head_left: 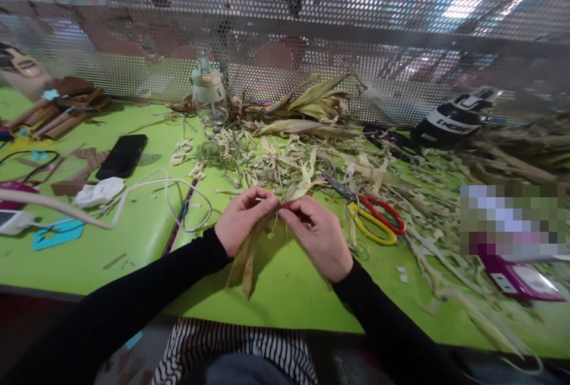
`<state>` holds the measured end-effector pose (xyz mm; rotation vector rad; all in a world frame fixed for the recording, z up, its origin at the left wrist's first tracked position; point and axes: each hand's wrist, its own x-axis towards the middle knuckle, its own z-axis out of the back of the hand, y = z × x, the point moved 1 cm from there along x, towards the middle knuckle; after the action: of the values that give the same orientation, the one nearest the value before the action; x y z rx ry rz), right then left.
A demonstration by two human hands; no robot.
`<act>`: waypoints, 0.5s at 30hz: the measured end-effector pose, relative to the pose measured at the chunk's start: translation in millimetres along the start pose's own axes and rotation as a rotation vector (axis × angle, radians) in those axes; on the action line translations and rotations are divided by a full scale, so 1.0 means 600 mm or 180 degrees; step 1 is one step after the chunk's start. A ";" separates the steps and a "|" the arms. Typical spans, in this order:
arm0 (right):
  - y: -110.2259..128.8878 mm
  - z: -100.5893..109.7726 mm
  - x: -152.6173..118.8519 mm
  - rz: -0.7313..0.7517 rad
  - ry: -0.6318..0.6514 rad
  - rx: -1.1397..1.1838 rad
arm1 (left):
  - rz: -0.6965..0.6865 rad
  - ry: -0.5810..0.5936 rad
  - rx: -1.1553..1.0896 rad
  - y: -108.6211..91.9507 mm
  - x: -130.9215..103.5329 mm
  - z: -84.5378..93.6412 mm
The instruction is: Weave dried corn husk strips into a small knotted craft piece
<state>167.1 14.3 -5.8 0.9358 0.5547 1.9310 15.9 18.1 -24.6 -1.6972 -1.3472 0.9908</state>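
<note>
Perforated metal mesh [378, 67] spans the upper frame, above our green tabletop [303, 308]. Husk scraps [267, 156] cover its centre. Below them, our left hand [247, 218] and right hand [320, 239] nearly meet, each pinching husk between thumb and forefinger; scissors [352, 198] lie right of centre. Husk strips [249, 254] hang below our left hand, lower centre. We should pinch closely and pull evenly, lest dry fibres split.

Plain black long sleeves [178, 275] reach the wrists, with wavy black-and-white striped clothing [285, 352] lower down.
</note>
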 end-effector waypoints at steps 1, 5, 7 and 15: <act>0.000 0.004 0.001 -0.0011 0.0009 0.0007 | 0.0046 -0.0031 -0.0110 0.000 0.001 0.001; 0.002 0.014 0.002 0.0077 -0.0129 -0.0051 | 0.0382 -0.0104 -0.0540 -0.004 0.002 -0.002; 0.002 0.016 0.002 0.0198 -0.0208 -0.0060 | 0.0518 -0.0103 -0.0622 -0.007 0.000 -0.003; -0.007 0.008 0.001 0.0290 -0.0156 -0.0120 | 0.0210 0.0291 -0.0533 -0.010 -0.004 -0.002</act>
<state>172.7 17.1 -5.5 0.9966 0.4525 1.9872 14.0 16.5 -18.5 -1.8992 -1.3534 0.8455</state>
